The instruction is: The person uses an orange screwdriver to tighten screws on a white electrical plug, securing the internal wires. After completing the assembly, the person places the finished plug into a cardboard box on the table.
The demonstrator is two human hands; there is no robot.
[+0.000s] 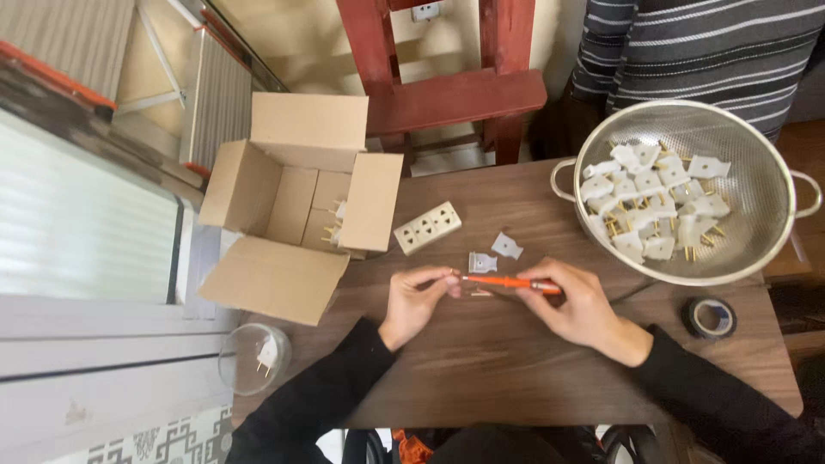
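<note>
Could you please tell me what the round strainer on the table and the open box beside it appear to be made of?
The strainer looks like bare metal: silvery, fine mesh bowl, shiny rim and loop handles, probably steel. The box looks like plain brown cardboard: matte, with folded flaps standing open. The plug parts heaped in the strainer seem to be white plastic with brass-coloured pins.

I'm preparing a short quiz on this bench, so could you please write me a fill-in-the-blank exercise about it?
1. The right hand holds an orange ____.
2. The white plug parts are heaped in a metal ____.
3. The cardboard box stands with its flaps ____.
4. The tape roll lies to the ____ of the right hand.

Missing words: screwdriver; colander; open; right
</note>
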